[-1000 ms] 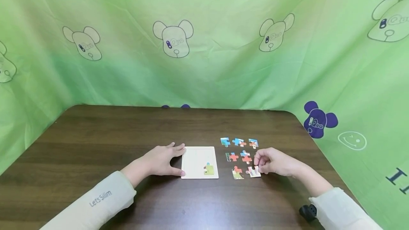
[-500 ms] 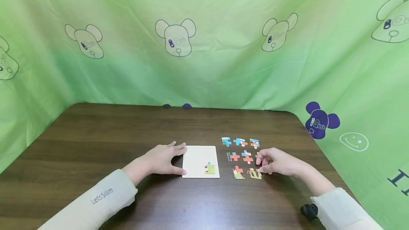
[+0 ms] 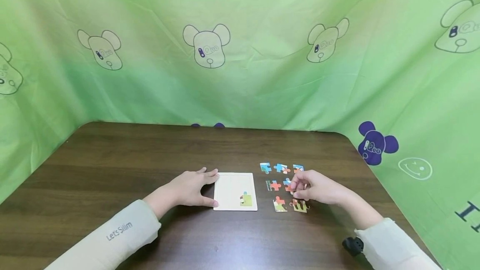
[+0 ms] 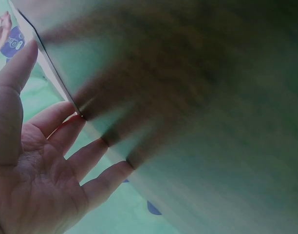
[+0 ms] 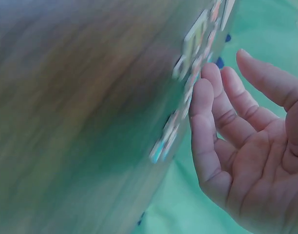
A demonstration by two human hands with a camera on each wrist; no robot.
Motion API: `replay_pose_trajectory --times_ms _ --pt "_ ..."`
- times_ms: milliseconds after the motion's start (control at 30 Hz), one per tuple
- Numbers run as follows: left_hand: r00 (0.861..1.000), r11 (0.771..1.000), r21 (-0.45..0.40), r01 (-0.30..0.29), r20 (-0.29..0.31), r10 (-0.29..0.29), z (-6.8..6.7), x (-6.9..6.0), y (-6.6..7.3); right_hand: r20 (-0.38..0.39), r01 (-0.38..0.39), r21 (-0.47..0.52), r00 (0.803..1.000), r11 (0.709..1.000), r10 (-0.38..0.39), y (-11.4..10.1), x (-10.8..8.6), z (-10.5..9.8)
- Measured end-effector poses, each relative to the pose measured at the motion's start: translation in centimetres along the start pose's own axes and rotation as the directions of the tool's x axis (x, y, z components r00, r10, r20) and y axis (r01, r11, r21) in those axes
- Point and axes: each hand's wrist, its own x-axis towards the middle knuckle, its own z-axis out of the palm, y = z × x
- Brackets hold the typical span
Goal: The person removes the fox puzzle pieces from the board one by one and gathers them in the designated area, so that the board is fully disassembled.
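Observation:
My left hand (image 3: pixel 189 188) rests at the left edge of a square, pale puzzle board (image 3: pixel 228 186), thumb and fingers spread and touching its rim. One green puzzle piece (image 3: pixel 246 200) lies in the board's lower right. My right hand (image 3: pixel 320 187) is over the right side of the loose puzzle pieces, partly covering the middle row. In the right wrist view the thumb of this hand (image 5: pixel 258 156) stands apart from the bent fingers, and nothing shows between them. Just below it in the head view lies a green and red piece (image 3: pixel 300 206).
Several more colourful pieces, such as a blue one (image 3: pixel 265 167) and a red and green one (image 3: pixel 279 204), lie in rows right of the board. The brown wooden table (image 3: pixel 157 149) is bordered by a green printed cloth (image 3: pixel 240 86).
The lower right piece, pale and tilted at the right fingertips earlier, now lies flat with its green picture showing. My right hand has moved off it, left and slightly away. The left hand stays.

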Motion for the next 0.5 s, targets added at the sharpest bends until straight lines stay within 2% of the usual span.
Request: replay_pose_trajectory --times_ms 167,367,500 --pt "1.0 1.0 0.011 -0.004 0.001 0.004 -0.1 0.0 0.1 -0.01 0.027 -0.034 1.0 0.999 -0.027 -1.4 1.4 1.0" --pt "1.0 1.0 0.009 0.0 -0.001 0.0 -0.1 0.0 0.1 0.019 0.065 -0.012 0.998 0.998 -0.065 -3.1 3.4 2.3" --pt "1.0 1.0 0.003 0.0 -0.003 0.0 -0.1 -0.1 0.1 0.036 0.107 -0.061 0.994 0.992 -0.105 -3.9 4.6 3.3"
